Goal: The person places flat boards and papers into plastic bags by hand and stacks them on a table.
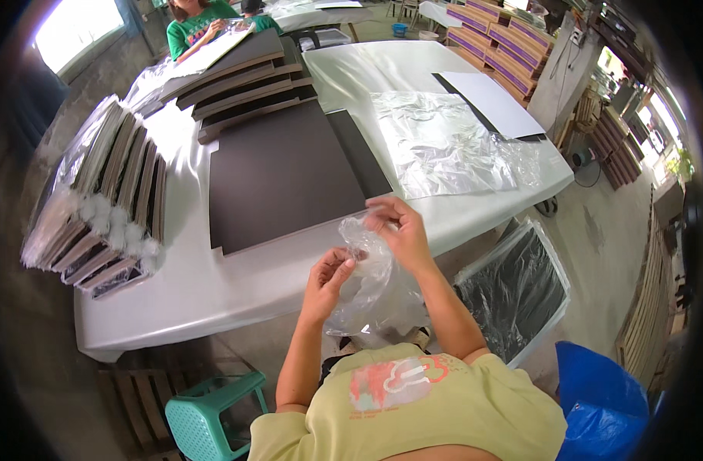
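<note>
Between my hands hangs a clear plastic bag (378, 296), crumpled at its top, just off the table's front edge. My left hand (330, 278) is closed, with thumb and fingers pinching the bag's edge. Higher and to the right, my right hand (399, 230) has bent fingers closed on the bag's upper part. Beyond them a large dark flat panel (286, 173) lies on the table, partly over another dark panel (360, 154). To its right a flat clear plastic sheet or bag (443, 146) is spread out, wrinkled and shiny.
The table (190, 319) has a pale glossy cover. A stack of plastic-wrapped panels (109, 200) stands left; bare panels (244, 84) are piled behind. A white sheet (493, 100) lies far right. A green stool (205, 419), wrapped panel (516, 288) and blue bag (601, 407) surround me. A person (197, 31) works opposite.
</note>
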Demonstrator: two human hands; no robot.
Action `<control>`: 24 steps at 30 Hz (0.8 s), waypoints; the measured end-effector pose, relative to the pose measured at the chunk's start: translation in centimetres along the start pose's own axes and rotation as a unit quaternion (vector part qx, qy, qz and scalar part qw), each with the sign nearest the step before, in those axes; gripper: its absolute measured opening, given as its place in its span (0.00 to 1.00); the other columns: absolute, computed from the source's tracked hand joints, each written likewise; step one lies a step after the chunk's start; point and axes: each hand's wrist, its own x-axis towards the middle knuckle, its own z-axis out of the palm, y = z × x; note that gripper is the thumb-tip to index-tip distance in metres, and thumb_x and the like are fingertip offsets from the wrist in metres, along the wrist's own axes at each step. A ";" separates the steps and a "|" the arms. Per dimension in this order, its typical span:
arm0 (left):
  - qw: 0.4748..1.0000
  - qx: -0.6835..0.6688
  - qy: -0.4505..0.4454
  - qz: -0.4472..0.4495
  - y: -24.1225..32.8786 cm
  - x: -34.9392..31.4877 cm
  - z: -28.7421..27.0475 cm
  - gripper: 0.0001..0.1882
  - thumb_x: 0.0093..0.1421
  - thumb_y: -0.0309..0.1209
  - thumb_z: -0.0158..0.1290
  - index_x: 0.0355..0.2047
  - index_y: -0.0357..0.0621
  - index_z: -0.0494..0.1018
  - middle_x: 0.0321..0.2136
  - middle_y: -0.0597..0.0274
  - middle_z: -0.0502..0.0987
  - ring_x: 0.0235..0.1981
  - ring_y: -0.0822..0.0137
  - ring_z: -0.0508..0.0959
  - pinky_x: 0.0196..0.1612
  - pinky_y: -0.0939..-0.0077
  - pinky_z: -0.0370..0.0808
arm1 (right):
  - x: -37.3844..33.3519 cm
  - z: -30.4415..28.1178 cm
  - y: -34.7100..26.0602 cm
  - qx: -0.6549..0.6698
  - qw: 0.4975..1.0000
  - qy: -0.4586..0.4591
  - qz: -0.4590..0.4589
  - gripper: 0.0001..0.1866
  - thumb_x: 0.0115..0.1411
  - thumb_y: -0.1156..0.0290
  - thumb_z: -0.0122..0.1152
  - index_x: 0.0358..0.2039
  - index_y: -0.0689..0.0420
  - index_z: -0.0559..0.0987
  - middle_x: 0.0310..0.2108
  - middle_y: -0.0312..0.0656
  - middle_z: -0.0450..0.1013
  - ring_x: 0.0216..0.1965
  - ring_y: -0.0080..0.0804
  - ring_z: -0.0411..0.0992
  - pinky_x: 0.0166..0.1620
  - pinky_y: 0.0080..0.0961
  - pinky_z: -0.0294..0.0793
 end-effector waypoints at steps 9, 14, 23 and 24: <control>0.998 -0.046 0.025 0.018 2.1 0.2 -0.9 0.12 0.52 0.27 0.54 0.37 0.36 0.71 0.35 0.64 0.74 0.33 0.77 0.70 0.39 0.81 0.66 | 0.0 3.0 -1.5 0.105 0.993 0.026 0.040 0.12 0.49 0.76 0.61 0.35 0.59 0.71 0.21 0.37 0.74 0.16 0.13 0.63 0.19 0.11 0.61; 0.997 -0.027 0.061 -0.032 2.4 2.3 -1.1 0.10 0.49 0.28 0.57 0.32 0.39 0.73 0.27 0.69 0.74 0.28 0.79 0.69 0.34 0.83 0.65 | 0.0 4.1 -0.3 0.032 0.997 0.075 0.009 0.10 0.50 0.74 0.61 0.34 0.59 0.73 0.19 0.34 0.72 0.20 0.15 0.66 0.25 0.10 0.64; 0.981 -0.125 0.139 0.051 2.3 3.4 -0.9 0.05 0.50 0.27 0.57 0.24 0.42 0.71 0.20 0.71 0.72 0.23 0.81 0.66 0.29 0.86 0.62 | 0.5 5.2 1.6 0.059 0.996 0.015 -0.067 0.04 0.52 0.73 0.58 0.26 0.60 0.75 0.28 0.35 0.70 0.24 0.19 0.62 0.31 0.16 0.65; 0.979 -0.131 0.143 0.061 2.6 3.4 -0.8 0.05 0.50 0.27 0.57 0.23 0.42 0.71 0.19 0.72 0.71 0.23 0.81 0.66 0.29 0.86 0.62 | 0.6 5.5 1.3 0.012 0.996 0.036 -0.084 0.05 0.53 0.73 0.57 0.25 0.60 0.74 0.27 0.34 0.70 0.24 0.19 0.63 0.30 0.16 0.64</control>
